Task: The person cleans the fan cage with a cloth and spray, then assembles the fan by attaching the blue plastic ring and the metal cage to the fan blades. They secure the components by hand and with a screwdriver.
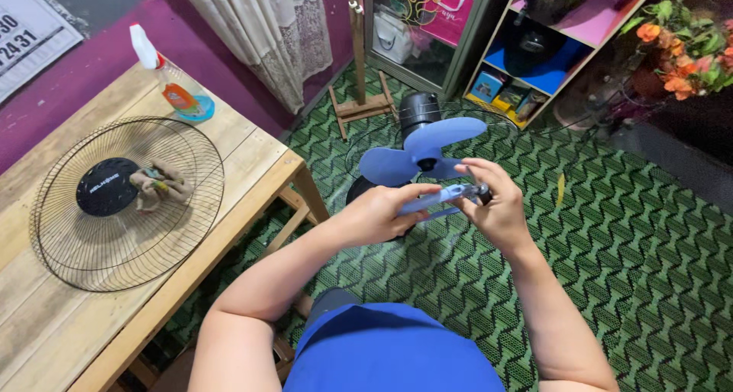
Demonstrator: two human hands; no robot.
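Note:
A standing fan with blue blades and a black motor housing stands on the floor in front of me, its front guard off. My left hand grips the lower blue blade by its edge. My right hand pinches a small dark cap at the end of that blade. The two hands nearly touch above the fan's dark base.
A wooden table at my left carries the round wire fan guard, a crumpled brown cloth lying on it, and a spray bottle. Green patterned mat covers the floor. A wooden stand, a curtain and shelves stand behind.

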